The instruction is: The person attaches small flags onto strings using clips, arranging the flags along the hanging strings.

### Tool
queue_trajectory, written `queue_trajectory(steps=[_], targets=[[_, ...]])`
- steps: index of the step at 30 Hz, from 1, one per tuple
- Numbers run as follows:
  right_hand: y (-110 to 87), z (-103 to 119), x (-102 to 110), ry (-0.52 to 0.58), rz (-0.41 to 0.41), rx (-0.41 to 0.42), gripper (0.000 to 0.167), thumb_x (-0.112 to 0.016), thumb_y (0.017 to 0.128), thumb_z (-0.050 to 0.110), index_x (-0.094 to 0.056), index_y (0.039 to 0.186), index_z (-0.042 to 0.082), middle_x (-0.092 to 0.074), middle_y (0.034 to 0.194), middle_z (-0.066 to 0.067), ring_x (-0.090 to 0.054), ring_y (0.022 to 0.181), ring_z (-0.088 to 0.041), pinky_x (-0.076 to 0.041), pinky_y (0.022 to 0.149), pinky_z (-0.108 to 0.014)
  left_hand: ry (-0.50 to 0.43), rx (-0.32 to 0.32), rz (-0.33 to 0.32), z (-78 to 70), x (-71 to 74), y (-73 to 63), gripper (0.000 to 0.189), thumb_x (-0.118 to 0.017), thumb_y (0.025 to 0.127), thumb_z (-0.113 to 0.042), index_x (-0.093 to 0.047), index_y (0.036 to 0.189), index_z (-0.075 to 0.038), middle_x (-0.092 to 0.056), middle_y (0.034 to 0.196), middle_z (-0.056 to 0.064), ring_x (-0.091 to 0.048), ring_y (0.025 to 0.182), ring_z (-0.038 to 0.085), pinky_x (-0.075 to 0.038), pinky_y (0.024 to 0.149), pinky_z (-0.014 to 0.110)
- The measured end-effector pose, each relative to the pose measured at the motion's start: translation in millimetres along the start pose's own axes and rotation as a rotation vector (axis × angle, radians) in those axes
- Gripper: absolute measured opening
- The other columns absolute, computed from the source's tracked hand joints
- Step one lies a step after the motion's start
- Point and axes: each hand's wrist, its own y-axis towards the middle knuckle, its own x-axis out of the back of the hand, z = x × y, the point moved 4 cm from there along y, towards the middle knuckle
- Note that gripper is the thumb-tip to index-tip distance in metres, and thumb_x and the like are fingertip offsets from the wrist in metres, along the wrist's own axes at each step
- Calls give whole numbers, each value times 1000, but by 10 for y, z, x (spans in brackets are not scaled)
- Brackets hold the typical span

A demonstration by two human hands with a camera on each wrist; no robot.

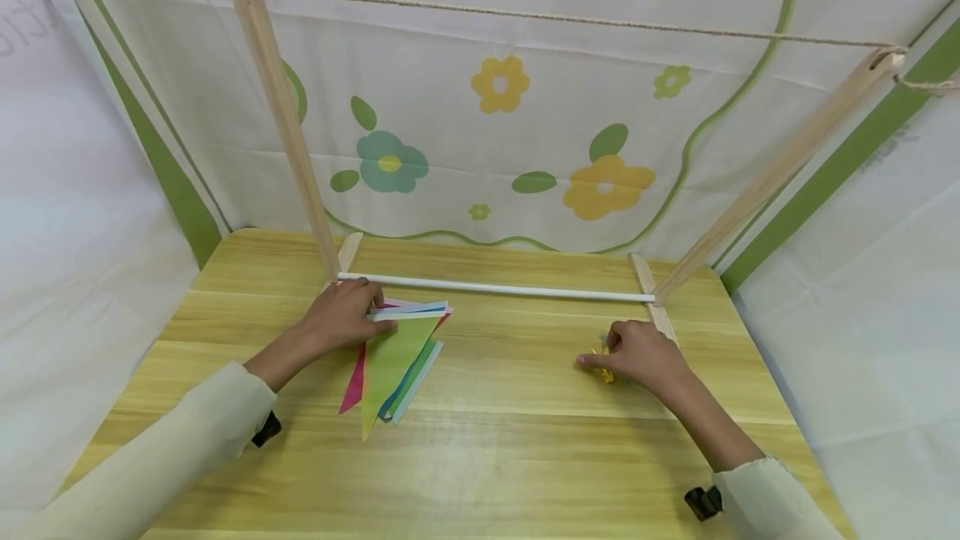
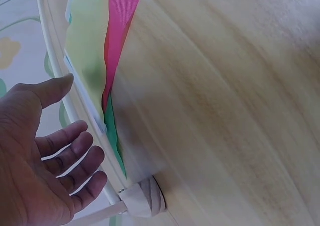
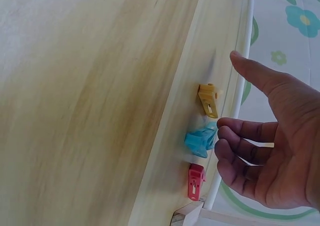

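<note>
A stack of coloured triangular paper pennants (image 1: 397, 357), yellow-green on top with pink, blue and green beneath, lies on the table's left side. My left hand (image 1: 341, 317) is at the stack's upper left edge. Its thumb is spread from the loosely bent fingers in the left wrist view, and no grip shows. On the right, my right hand (image 1: 648, 357) hovers by small plastic clips, thumb stretched out and fingers loosely bent. The right wrist view has a yellow clip (image 3: 208, 100), a blue clip (image 3: 201, 140) and a red clip (image 3: 195, 181) in a row by the fingertips.
A wooden frame stands at the back, with a left post (image 1: 281, 115), a right post (image 1: 780, 177) and a white rod (image 1: 495, 287) low between them. Twine (image 1: 570, 19) runs across the post tops. Behind hangs a flower-printed cloth (image 1: 450, 48); the wooden table (image 1: 495, 457) spreads in front.
</note>
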Motion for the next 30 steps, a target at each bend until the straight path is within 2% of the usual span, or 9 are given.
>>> queue_trajectory(steps=[13, 20, 25, 30], targets=[[-42, 15, -26, 1, -9, -11, 60, -88, 91, 68, -71, 95, 10, -73, 90, -6, -60, 71, -19, -47, 59, -36, -27, -8, -32, 35, -4, -37, 31, -92, 96, -35, -73, 98, -10, -73, 98, 6, -60, 83, 21, -53, 79, 46], [-70, 22, -43, 9, -7, -34, 58, -88, 92, 66, -68, 93, 11, -70, 87, -5, -58, 71, -19, -45, 60, -35, -40, -24, -38, 49, -11, -53, 24, -90, 98, -27, -73, 96, -11, -74, 97, 5, -63, 84, 21, -56, 79, 49], [-67, 22, -64, 7, -19, -20, 56, -88, 94, 61, -68, 94, 9, -70, 88, -5, -59, 72, -19, -47, 60, -36, -48, -37, -38, 65, -22, -53, 22, -90, 98, -24, -72, 95, -11, -73, 97, 5, -63, 85, 21, -57, 79, 49], [-47, 24, -87, 17, -29, -18, 49, -89, 97, 52, -63, 88, 11, -61, 79, -3, -52, 67, -18, -41, 57, -34, -62, -39, -34, 56, -25, -53, 20, -89, 98, -20, -73, 95, -10, -73, 96, 4, -64, 86, 20, -57, 79, 48]])
